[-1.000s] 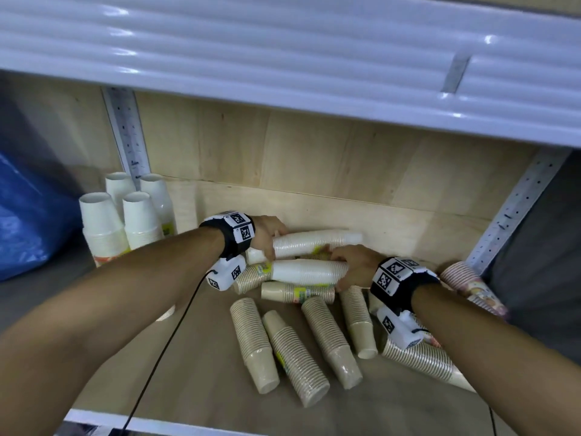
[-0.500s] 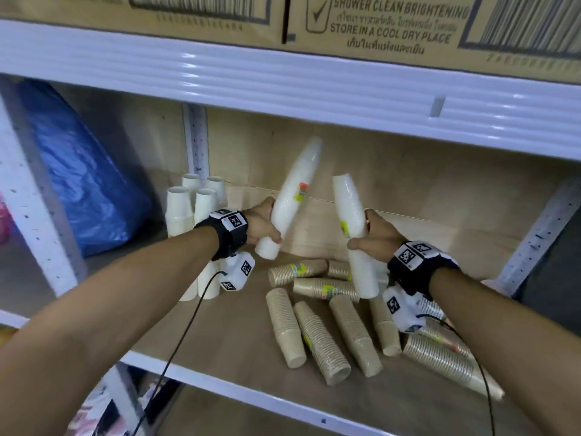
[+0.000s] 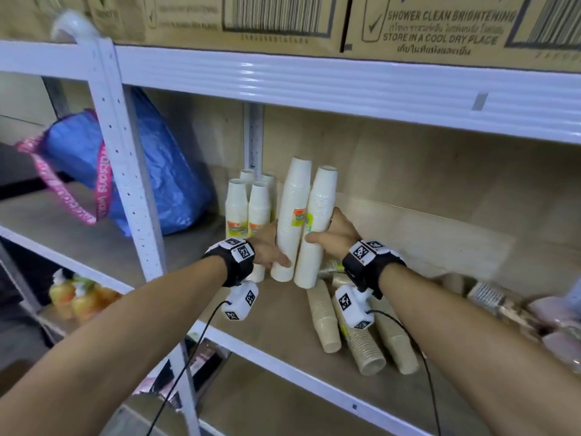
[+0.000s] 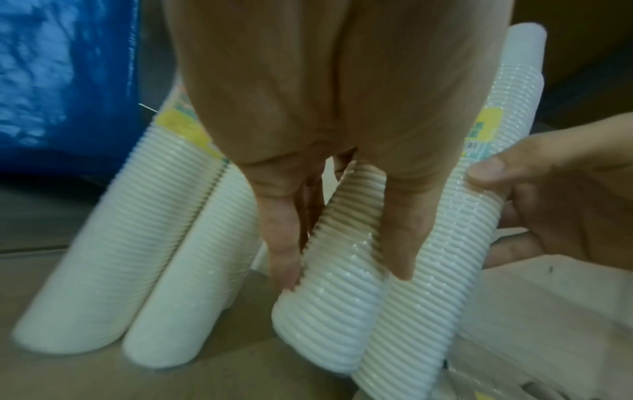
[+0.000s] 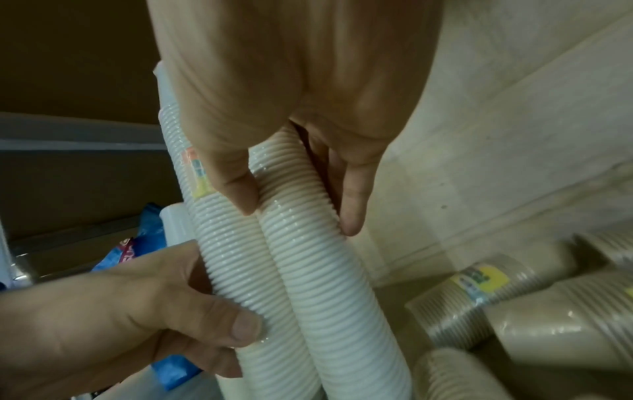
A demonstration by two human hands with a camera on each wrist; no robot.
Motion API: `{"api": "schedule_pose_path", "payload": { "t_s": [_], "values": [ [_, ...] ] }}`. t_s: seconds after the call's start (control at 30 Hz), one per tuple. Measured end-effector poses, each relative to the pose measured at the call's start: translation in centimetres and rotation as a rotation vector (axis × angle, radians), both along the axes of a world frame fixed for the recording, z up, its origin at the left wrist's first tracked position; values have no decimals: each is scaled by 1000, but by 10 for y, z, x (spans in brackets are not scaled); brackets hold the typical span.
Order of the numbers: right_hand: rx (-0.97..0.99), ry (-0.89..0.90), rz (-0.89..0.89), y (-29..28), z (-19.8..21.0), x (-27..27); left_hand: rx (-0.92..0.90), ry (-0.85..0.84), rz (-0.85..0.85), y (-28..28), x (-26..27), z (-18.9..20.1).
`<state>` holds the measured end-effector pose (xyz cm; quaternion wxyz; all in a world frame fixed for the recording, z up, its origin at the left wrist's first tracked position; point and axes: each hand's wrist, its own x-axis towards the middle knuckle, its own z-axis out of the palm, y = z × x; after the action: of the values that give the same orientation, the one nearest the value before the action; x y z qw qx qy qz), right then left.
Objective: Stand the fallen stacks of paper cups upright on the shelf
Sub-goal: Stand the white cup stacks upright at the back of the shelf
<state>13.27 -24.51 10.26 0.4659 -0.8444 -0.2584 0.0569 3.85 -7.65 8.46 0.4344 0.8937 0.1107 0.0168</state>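
Near the shelf's (image 3: 283, 344) back-left corner, 2 white cup stacks stand upright, touching — left hand (image 3: 267, 247) fingers curl round the left stack (image 3: 290, 215), right hand (image 3: 338, 236) fingers round the right stack (image 3: 317, 221).

We face a white metal rack with a perforated upright (image 3: 121, 171) and a ribbed beam (image 3: 314, 80) overhead, glossy with light. Printed cardboard boxes (image 3: 283, 20) sit above. Plywood backing (image 3: 408, 171) lines the bay; a blue bag (image 3: 163, 184) slumps beside.

A blue bag (image 3: 163, 171) with pink straps sat on the neighbouring shelf bay. Printed cardboard boxes (image 3: 283, 17) lined the tier above. Orange-coloured packets (image 3: 78, 297) lay lower down, blurred.
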Motion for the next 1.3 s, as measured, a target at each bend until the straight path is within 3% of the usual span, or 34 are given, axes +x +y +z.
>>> {"api": "schedule_pose_path", "payload": {
  "t_s": [0.37,0.6,0.83,0.97,1.17,1.3],
  "values": [
    [-70,78,67,29,-48,-12,-46,57,28,23,-16,-51],
    [-69,87,92,30,-46,-13,-73,78,-11,26,-13,-61],
    [21,117,191,29,-7,-6,-69,68,-50,33,-19,-5],
    [-38,-7,151,27,31,-7,-40,16,-50,35,-20,35],
    [-335,-348,117,24,68,-13,61,-103,16,30,-17,79],
    [-398,-359,161,26,77,-14,190,-93,18,26,-14,88]
  ]
}}
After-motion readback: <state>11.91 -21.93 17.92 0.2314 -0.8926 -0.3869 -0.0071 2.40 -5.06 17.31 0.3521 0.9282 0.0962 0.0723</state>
